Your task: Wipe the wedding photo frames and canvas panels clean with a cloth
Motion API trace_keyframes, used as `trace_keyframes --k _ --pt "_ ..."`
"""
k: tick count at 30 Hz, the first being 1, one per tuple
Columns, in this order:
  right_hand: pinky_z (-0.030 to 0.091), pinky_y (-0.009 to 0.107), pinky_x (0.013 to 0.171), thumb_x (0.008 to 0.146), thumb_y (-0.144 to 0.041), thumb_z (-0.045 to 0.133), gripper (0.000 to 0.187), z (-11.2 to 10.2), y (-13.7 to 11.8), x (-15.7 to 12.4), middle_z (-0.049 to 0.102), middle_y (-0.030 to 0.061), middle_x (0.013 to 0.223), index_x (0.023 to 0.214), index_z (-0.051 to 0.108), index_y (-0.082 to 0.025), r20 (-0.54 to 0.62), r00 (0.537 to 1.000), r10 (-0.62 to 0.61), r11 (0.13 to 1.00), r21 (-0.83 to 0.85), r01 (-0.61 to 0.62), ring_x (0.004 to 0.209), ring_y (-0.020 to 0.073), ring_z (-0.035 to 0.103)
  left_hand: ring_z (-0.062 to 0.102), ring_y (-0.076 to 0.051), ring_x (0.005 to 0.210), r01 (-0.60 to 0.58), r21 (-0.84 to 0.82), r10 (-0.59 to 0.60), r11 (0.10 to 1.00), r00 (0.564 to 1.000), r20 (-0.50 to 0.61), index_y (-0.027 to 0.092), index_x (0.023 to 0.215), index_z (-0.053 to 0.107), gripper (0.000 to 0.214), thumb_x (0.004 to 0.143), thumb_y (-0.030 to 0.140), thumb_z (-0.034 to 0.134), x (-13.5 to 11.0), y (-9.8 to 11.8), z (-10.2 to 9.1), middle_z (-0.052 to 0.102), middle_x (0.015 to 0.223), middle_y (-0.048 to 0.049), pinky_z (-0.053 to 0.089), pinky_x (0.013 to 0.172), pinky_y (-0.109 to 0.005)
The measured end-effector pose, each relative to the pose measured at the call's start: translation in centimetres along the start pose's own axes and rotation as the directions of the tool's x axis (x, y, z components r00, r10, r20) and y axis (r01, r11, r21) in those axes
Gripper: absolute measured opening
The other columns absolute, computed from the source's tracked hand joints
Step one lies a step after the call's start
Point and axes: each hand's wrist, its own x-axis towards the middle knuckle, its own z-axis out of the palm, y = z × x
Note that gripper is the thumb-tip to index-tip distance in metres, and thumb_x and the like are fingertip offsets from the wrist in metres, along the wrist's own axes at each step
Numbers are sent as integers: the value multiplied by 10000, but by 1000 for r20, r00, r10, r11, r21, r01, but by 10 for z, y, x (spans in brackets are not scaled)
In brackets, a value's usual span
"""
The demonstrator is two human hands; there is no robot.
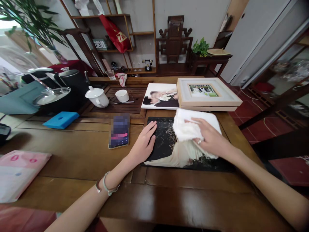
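Note:
A dark photo panel (164,141) lies flat on the wooden table (79,158) in front of me. My left hand (145,143) rests on the panel's left edge, fingers stretched out flat. My right hand (209,138) presses a folded white cloth (193,124) onto the panel's upper right part, fingers curled over the cloth.
Behind the panel lie another photo print (160,96) and a stack of framed pictures (207,93). A phone (119,131) lies left of my left hand. A white teapot (98,96), a cup (122,95), a blue box (61,120) and a pink packet (16,174) stand further left.

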Motion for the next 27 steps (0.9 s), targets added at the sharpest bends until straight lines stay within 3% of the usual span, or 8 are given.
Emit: trace_keyframes --k 3,5,9,12,14,19,23,27 --pt "344 542 1090 846 -221 480 481 -3 19 5 549 162 1334 1317 549 -154 -60 996 73 994 -77 -78 1342 344 385 317 -248 1436 4 0 -4 1000 1000 -4 149 1402 455 441 979 224 355 0 1 0 413 1504 -144 264 1187 -506" --pt "328 558 1096 836 -219 482 517 -2 12 -3 544 169 1353 1343 519 -125 -51 997 59 992 -108 -64 1357 350 357 318 -247 1436 6 -3 -6 1000 1000 -5 142 1399 459 441 977 223 356 0 1 0 415 1503 -144 260 1190 -499" --pt "201 643 1124 712 -157 523 713 9 -41 -36 448 146 1469 1415 410 -126 78 988 -136 988 -67 142 1418 358 243 316 -244 1436 13 -6 -13 1000 1000 -6 122 1396 461 445 977 220 349 0 0 1 419 1498 -151 256 1193 -485" --pt "108 635 1149 620 -120 527 759 14 -78 -57 383 123 1519 1376 451 -125 241 915 -325 945 54 321 1453 344 138 314 -241 1437 5 -5 -5 1000 1000 -10 134 1399 460 443 978 221 351 1 -1 2 420 1498 -146 265 1190 -483" --pt "113 608 1160 616 -109 523 772 14 -84 -59 384 111 1520 1384 444 -134 280 895 -347 938 106 331 1459 318 135 313 -240 1438 2 -11 -2 1000 1000 -12 157 1401 460 440 979 222 357 1 -2 2 419 1502 -134 270 1188 -487" --pt "209 559 1156 752 -135 494 701 4 -28 -30 422 141 1490 1443 374 -140 101 990 -102 995 -4 103 1425 278 272 313 -252 1437 18 -10 -18 1000 1000 -3 151 1404 456 443 980 230 356 0 1 1 410 1507 -138 256 1190 -501" --pt "287 560 1122 853 -209 443 511 -3 27 -19 507 167 1409 1354 491 -121 -76 996 50 987 -146 -60 1366 330 372 309 -245 1439 11 -3 -11 1000 1000 -4 140 1406 449 447 980 229 347 -1 2 0 407 1508 -143 261 1190 -487" --pt "272 611 1107 842 -193 449 577 -2 23 -48 495 164 1424 1411 393 -113 -102 994 51 963 -259 -76 1387 354 324 319 -246 1435 5 -5 -5 1000 1000 -9 168 1409 448 445 979 224 347 -1 1 0 414 1507 -131 265 1186 -502"
